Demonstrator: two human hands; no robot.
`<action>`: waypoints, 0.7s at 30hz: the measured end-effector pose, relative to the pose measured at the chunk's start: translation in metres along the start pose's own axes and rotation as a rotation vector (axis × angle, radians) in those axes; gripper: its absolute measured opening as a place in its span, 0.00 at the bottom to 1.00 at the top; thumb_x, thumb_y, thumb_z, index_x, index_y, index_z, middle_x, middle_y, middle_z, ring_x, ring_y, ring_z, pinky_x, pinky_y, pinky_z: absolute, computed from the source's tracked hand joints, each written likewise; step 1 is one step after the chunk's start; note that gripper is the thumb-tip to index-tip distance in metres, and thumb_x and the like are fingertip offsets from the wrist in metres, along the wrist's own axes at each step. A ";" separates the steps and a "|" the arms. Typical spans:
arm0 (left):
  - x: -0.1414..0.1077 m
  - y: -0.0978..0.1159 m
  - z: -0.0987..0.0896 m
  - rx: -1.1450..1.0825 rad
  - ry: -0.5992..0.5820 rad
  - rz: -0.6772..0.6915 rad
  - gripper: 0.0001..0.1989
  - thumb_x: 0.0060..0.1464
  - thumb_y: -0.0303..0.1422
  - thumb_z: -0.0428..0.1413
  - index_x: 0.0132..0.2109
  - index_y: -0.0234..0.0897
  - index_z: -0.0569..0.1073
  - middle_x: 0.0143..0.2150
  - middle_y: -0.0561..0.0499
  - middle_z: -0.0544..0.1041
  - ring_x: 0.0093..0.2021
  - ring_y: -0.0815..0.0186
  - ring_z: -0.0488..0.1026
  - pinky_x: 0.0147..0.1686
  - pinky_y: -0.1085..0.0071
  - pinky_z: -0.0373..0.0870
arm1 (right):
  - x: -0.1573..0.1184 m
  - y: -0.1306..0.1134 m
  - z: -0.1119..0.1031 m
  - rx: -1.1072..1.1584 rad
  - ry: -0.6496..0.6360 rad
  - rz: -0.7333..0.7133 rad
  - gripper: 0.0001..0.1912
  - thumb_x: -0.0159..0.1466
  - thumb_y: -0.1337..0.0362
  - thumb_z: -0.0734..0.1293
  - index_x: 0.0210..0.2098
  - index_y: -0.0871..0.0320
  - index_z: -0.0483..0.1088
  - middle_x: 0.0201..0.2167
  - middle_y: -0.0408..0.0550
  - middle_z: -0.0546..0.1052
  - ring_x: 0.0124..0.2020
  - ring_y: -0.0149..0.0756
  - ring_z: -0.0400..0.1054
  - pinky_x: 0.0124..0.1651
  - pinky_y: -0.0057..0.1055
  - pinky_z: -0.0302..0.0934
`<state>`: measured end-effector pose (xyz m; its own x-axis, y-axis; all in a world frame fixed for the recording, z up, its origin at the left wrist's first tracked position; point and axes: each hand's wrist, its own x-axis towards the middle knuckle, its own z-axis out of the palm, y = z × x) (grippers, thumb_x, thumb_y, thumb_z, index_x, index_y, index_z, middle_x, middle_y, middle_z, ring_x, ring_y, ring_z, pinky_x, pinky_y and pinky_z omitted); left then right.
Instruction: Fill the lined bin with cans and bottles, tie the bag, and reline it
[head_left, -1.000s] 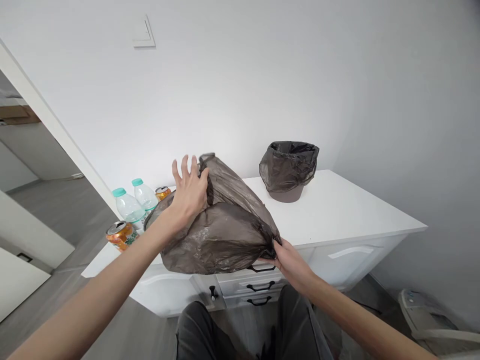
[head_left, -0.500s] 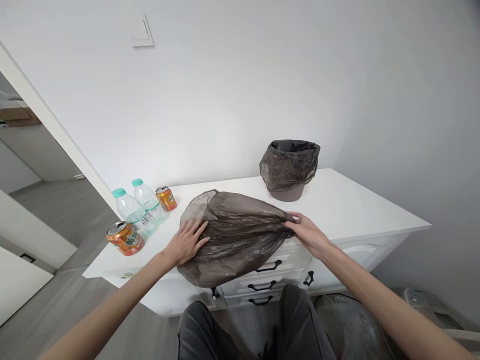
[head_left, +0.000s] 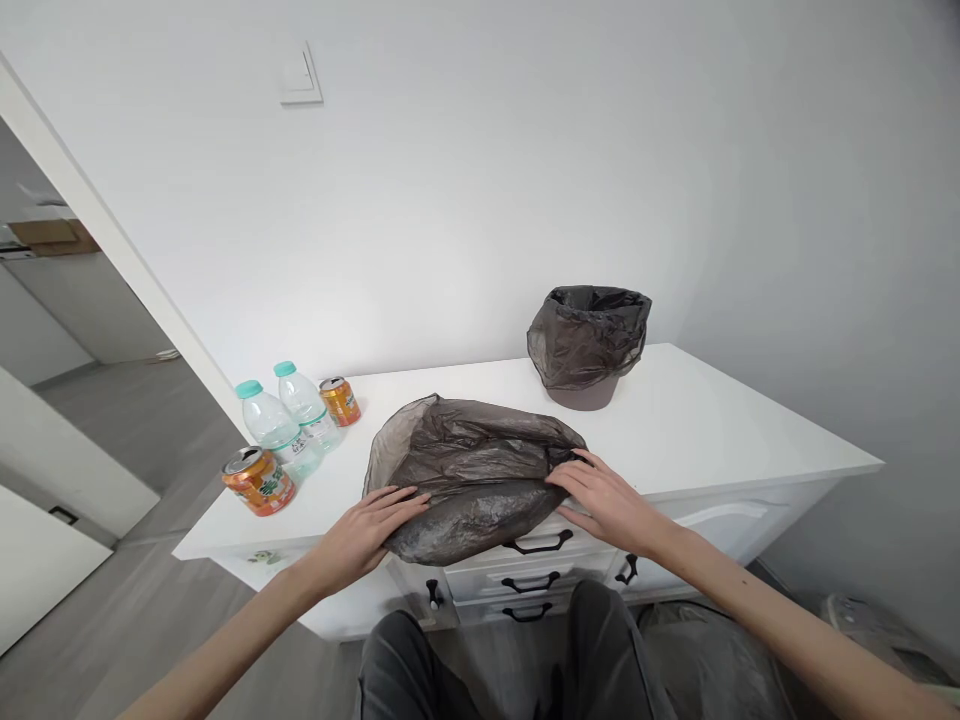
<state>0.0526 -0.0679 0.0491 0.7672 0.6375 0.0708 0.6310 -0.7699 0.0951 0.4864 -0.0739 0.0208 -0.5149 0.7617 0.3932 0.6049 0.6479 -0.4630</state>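
A dark, see-through plastic bin bag [head_left: 472, 460] lies crumpled across the front edge of the white cabinet top, part of it hanging over the drawers. My left hand [head_left: 367, 530] rests on the bag's lower left edge, fingers stretched out over the film, its thumb mostly hidden. At the bag's right end, my right hand [head_left: 604, 500] has the gathered film between its fingers and thumb. Behind the bag, to the right, stands a small brown bin [head_left: 585, 395] lined with a similar dark bag [head_left: 589, 335] folded over its rim.
Two clear bottles with green caps, one in front [head_left: 274, 425] and one behind [head_left: 304, 400], stand at the left. Beside them are two orange cans, one near [head_left: 261, 482] and one far [head_left: 341, 402]. The cabinet top [head_left: 735, 420] meets the wall at the back.
My right hand has shifted from the bag's twisted tip onto its right end, and the bag looks shorter and more bunched. My left hand has slid down to the lower left edge.
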 end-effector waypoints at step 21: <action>0.165 0.055 0.033 0.190 0.336 -0.068 0.30 0.74 0.44 0.41 0.75 0.38 0.60 0.76 0.40 0.62 0.78 0.47 0.52 0.75 0.42 0.49 | 0.056 0.016 0.019 0.253 0.029 0.637 0.20 0.72 0.44 0.62 0.50 0.53 0.70 0.37 0.51 0.80 0.42 0.46 0.75 0.44 0.35 0.61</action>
<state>0.2173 -0.0059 0.0331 0.6624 0.6370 0.3944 0.7134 -0.6971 -0.0723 0.4550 -0.0208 0.0202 -0.0875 0.9962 0.0025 0.6220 0.0566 -0.7810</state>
